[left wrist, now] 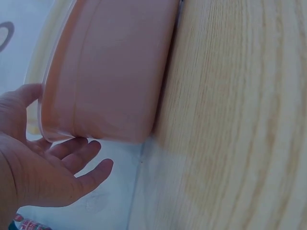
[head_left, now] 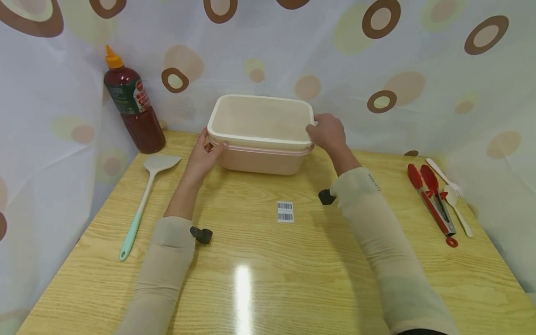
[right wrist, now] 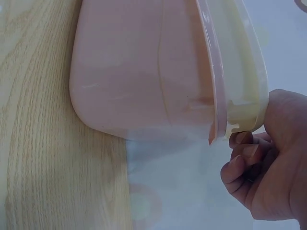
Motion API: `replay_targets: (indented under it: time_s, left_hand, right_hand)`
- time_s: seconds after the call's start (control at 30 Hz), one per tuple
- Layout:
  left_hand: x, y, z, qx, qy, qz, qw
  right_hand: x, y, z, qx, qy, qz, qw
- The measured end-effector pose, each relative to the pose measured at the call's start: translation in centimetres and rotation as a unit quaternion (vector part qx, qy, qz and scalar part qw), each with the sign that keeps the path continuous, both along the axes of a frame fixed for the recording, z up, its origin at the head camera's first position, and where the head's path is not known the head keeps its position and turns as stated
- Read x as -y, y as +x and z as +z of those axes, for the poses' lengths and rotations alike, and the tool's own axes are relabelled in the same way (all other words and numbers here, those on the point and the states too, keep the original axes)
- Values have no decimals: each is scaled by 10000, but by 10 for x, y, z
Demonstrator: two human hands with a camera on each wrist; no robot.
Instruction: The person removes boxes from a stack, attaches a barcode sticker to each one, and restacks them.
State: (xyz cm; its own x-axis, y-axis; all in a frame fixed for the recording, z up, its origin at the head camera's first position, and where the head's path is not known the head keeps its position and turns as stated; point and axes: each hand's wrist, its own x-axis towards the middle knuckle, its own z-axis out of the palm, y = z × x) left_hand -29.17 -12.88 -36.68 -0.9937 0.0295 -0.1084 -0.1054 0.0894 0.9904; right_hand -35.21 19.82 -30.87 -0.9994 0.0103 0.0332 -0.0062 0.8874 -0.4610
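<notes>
A cream plastic tub point(head_left: 260, 140) sits nested in a pink plastic tub point(head_left: 264, 164) at the back of the table, its rim standing above the pink one. My left hand point(head_left: 203, 157) is at the left front corner, thumb on the rims and fingers under the pink tub's rim point(left wrist: 44, 103). In the left wrist view, the outer fingers spread off the side wall. With thumb and curled fingers, my right hand point(head_left: 330, 134) pinches the cream tub's rim at the right end. The right wrist view shows the cream rim point(right wrist: 261, 86) between thumb and fingers, beside the pink rim.
A sauce bottle point(head_left: 134, 107) with an orange cap stands back left, behind a spatula point(head_left: 144, 200) with a mint handle. Red-tipped tongs point(head_left: 431, 200) lie at right beside a white fork point(head_left: 445, 177) and spoon point(head_left: 458, 211). A barcode label point(head_left: 285, 212) is mid-table. Patterned curtain point(head_left: 268, 51) hangs behind.
</notes>
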Motion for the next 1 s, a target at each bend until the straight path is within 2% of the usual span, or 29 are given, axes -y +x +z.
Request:
replay_targets:
  time_s: [0.07,0.23,0.53,0.67,0.83,1.0]
  left_hand:
    - [1,-4,-7,-42,-33,24,10000]
    - [1,-8,-15,-197,-13,85,9998]
    - [1,-8,-17,-340,-52,105,9994]
    - [2,-8,-17,-329,-78,118,9994]
    - [1,-8,-16,-268,-153,122,9994]
    - [-3,0,-3,-131,-79,125,9998]
  right_hand:
    - [0,0,-1,-124,35,28,9999]
    - [-1,-2,-4,-320,-98,1,9994]
    - [0,-3,-2,-86,-574,-316,9978]
    - [1,-1,1,-54,-457,-308,9985]
    - [5,-1,6,83,-49,-311,9995]
    - [10,-1,10,356,367,-250,9984]
